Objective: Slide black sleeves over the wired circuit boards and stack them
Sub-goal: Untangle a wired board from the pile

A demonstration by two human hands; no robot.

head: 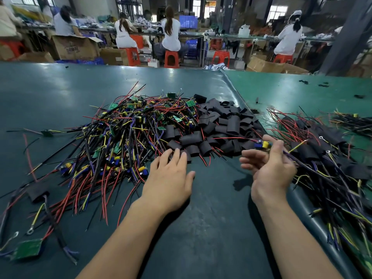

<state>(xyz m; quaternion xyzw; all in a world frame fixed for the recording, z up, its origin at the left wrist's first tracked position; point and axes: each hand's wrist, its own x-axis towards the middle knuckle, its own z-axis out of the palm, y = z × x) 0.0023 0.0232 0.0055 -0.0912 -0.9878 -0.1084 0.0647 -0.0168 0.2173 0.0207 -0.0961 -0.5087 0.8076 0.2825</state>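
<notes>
Both forearms reach out over the dark green mat [201, 228]: the left hand [171, 178] lies flat, fingers straight, fingertips touching the near edge of the heap of sleeves [217, 127], so it is the nearer one to pick. The right hand [271, 168] pinches a wired board [261, 144], whose long axis points left toward those soft, matte black tubes. Sleeved boards [322, 158] lie stacked just right.

Sleeves [219, 125] lie right of unsleeved boards [124, 133].
</notes>
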